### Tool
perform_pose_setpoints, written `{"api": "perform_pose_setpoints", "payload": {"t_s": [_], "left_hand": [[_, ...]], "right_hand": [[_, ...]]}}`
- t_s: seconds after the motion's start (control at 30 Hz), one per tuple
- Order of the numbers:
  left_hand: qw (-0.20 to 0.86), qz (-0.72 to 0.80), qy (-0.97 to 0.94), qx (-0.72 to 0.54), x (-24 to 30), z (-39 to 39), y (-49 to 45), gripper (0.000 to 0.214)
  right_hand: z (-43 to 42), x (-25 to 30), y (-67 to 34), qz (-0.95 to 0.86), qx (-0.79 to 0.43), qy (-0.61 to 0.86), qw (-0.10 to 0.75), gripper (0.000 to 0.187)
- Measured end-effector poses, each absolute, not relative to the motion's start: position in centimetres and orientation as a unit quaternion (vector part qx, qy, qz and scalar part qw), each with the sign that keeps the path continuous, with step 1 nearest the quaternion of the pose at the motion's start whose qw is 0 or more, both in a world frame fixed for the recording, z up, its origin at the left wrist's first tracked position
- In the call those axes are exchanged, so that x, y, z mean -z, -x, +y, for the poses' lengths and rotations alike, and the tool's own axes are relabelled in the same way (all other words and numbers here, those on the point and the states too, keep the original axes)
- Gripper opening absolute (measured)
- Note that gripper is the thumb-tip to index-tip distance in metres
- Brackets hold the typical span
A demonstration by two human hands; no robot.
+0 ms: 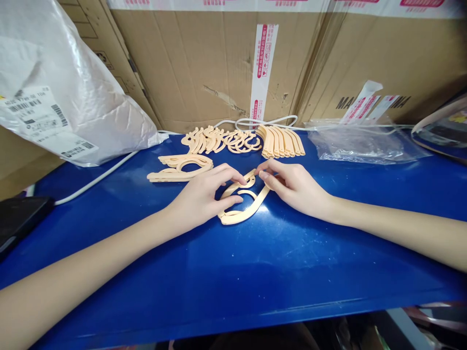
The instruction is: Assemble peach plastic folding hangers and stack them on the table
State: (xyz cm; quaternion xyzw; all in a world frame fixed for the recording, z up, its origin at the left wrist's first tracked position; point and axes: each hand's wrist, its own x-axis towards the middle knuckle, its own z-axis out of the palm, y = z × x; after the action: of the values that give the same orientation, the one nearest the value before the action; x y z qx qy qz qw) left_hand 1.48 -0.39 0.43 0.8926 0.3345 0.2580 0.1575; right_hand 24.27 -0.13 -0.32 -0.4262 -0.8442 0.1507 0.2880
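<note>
Left hand (207,194): palm down at the left of the beige hanger assembly, thumb and forefinger spread apart over its left side.
Right hand (297,187): bent fingers and thumb at the assembly's right end; whether they pinch it is hard to tell, the fingers covering the spot.
Hanger assembly (248,212): between both hands on the blue table (233,272), its curved arms around a hook.
Folded hangers (166,178): just beyond the left hand.
Hooks (213,141): loosely piled behind the assembly.
Curved arms (280,142): lined up right of the hooks.
Clear plastic bag (365,146): farther right, before cardboard boxes (219,68).
</note>
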Motion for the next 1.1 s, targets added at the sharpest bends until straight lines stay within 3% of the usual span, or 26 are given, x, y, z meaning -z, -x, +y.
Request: {"api": "perform_pose_setpoints", "payload": {"t_s": [0.23,0.4,0.57,0.9,1.1], "left_hand": [[0.133,0.340,-0.895,-0.257,-0.2,-0.2,-1.2,0.011],[-0.021,0.325,-0.921,-0.215,-0.4,-0.5,-1.0,0.013],[-0.127,0.305,-0.930,-0.165,-1.0,-0.8,-0.8,0.015],[-0.198,0.330,-0.913,-0.136,-1.1,-0.7,-0.5,0.021],[-0.170,0.363,-0.903,-0.156,-0.9,-0.9,-0.4,0.018]], "right_hand": [[0.0,0.2,-24.4,-0.871,-0.191,0.369,0.263,0.022],[-0.2,0.0,-24.3,-0.848,-0.222,0.394,0.275,0.024],[-0.3,0.1,-24.2,-0.824,-0.160,0.457,0.295,0.024],[-0.4,0.2,-24.5,-0.885,-0.192,0.360,0.225,0.033],[-0.1,0.2,-24.5,-0.848,-0.201,0.384,0.304,0.043]]}}
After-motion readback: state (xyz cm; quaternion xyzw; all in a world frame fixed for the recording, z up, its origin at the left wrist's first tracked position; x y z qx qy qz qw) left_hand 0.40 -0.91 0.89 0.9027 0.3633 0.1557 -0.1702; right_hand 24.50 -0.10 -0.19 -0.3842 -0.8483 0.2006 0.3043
